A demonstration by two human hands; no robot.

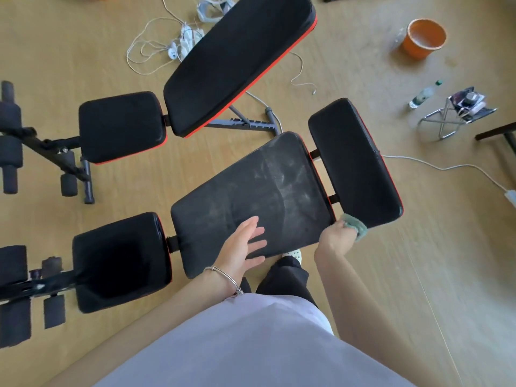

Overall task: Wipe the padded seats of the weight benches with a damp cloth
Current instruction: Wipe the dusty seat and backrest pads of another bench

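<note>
Fingers of the right hand (336, 237) clutch the cloth (355, 225) at a corner of the end pad (357, 163) — left hand (241, 248) fingers spread wide over the smudged bench (251, 191).

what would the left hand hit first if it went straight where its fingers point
Probably the dusty middle pad: the left hand points up-right across it, though its height above the pad is unclear.

Seemingly a home workout room or small gym: pale wood-look floor (418, 261), near weight bench (251, 202) with black pads and red trim, second weight bench (237, 60) just beyond it. Past the near bench's head end, orange bucket (424, 37), water bottle (423, 94), folding stool (449, 118); farther off, loose white cables (156, 48).
</note>
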